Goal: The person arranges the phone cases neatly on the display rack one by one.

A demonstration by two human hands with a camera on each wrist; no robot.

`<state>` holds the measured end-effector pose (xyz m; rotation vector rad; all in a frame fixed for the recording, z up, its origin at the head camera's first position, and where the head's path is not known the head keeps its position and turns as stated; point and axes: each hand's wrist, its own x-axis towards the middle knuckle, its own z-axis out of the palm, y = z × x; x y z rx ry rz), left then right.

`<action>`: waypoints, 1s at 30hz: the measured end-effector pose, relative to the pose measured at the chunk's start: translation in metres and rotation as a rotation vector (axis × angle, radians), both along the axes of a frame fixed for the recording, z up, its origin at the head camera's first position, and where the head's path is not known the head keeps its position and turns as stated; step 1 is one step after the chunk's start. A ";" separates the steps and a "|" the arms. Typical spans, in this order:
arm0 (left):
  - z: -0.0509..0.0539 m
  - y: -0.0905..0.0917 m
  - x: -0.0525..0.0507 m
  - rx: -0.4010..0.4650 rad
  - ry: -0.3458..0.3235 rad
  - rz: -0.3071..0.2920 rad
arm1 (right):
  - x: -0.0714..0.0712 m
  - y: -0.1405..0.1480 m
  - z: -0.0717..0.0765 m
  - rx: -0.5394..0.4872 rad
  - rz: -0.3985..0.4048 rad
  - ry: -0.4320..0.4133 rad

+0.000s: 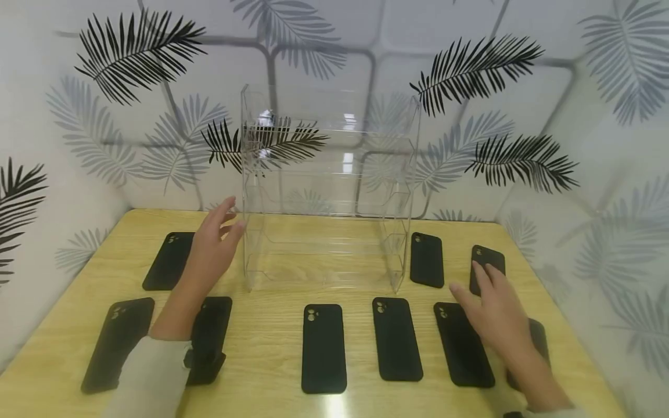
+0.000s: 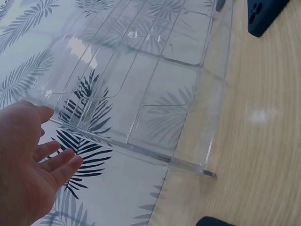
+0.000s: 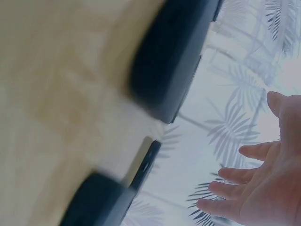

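Checking left hand (image 1: 214,247). Holding anything?

Nothing. Fingers loosely apart, just beside the side panel of the clear tiered rack (image 1: 329,171). Can't tell if the thumb touches it.

Right hand (image 1: 493,307)?

Also holding nothing, fingers spread. Head view: two fingertips overlap the far-right case (image 1: 489,256), a black phone case. Contact unclear; right wrist view shows the palm bare.

Other cases?

All black, on the wooden table (image 1: 266,348). Back case (image 1: 164,267) and front case (image 1: 115,348) sit left of the left forearm; third case (image 1: 211,325) sits right of it. Between hands, nearer the person: centre case (image 1: 324,348) and its neighbour (image 1: 397,339).

Around the right hand?

Thumb-side case (image 1: 464,351) just left, upright-side case (image 1: 427,259) farther out, between that hand and the rack. Outer case (image 1: 540,342) right of the forearm.

Obstructions?

Rack stands between the hands, toward the leaf-print wall (image 1: 428,23). Left forearm and sleeve (image 1: 151,377) hide parts of cases; right forearm covers part of the outer one.
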<state>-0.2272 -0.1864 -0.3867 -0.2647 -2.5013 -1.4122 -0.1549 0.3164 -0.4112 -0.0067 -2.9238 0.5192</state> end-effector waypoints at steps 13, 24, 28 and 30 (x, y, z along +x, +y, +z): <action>-0.009 0.013 -0.013 0.140 0.029 0.021 | 0.012 0.057 -0.021 -0.006 -0.013 -0.094; -0.011 0.017 -0.013 0.160 0.112 0.056 | 0.030 0.080 -0.028 0.034 -0.027 -0.218; -0.011 0.017 -0.011 0.157 0.151 0.067 | 0.035 0.084 -0.031 0.044 -0.051 -0.265; -0.011 0.016 -0.011 0.152 0.165 0.069 | 0.036 0.085 -0.032 0.046 -0.054 -0.282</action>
